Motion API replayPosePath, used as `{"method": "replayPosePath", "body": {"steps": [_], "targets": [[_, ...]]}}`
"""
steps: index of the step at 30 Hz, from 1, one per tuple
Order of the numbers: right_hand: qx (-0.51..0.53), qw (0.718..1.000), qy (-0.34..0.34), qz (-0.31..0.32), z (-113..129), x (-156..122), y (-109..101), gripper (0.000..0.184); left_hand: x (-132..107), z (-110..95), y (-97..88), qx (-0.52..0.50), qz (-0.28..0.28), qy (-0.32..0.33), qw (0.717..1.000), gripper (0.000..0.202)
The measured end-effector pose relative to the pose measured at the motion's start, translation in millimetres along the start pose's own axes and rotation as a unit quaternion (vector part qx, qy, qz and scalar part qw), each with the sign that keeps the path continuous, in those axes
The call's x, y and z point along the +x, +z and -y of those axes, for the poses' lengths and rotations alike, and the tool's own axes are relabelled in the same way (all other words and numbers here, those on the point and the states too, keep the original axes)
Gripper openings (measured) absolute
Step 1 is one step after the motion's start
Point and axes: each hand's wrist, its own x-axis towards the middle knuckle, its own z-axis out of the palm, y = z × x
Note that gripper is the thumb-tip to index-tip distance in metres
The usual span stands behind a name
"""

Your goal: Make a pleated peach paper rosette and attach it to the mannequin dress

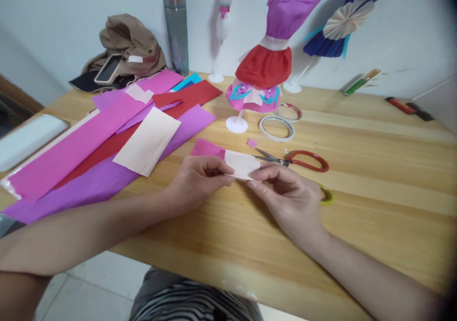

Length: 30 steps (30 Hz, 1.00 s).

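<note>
- Datum: paper piece, between left hand at 8 o'clock and right hand at 4.
- 3 o'clock: scissors on tabletop, blade tips just behind the datum.
- Between 1 and 2: tape roll, another behind it.
- 12: dressed stand.
- 2: marker, near the wall.
- 11: bottle, right of cloth bundle; phone against bundle.
- 9 to 10: paper strips, overlapping; cut sheet on top.
- 9: case, left of strips.
</note>
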Motion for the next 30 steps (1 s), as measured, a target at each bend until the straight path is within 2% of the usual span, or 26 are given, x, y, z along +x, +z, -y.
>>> {"method": "replayPosePath", "body": {"steps": [6, 11, 22, 26, 30], "targets": [[0.071, 0.996, 0.051, -0.006, 2.7, 5.0, 1.5, 0.013, 1.6, -6.3, -0.1, -0.070, 0.011, -0.085, 0.994, 0.009], [0.065, 0.996, 0.061, 0.004, 4.4, 5.7, 0.2, 0.016, 2.9, -10.3, 0.6, -0.120, 0.024, -0.125, 0.985, 0.006], [0.061, 0.996, 0.054, 0.019, 8.3, 5.8, -0.4, 0.019, 2.7, -13.6, 2.4, -0.144, 0.043, -0.134, 0.979, 0.010], [0.065, 0.997, 0.045, 0.015, 7.7, 4.7, -0.2, 0.016, 2.0, -13.1, 4.1, -0.156, 0.039, -0.140, 0.977, 0.008], [0.053, 0.998, 0.033, 0.022, 4.1, 2.3, -1.2, 0.008, 0.8, -8.8, 5.4, -0.151, 0.035, -0.116, 0.981, 0.007]]}}
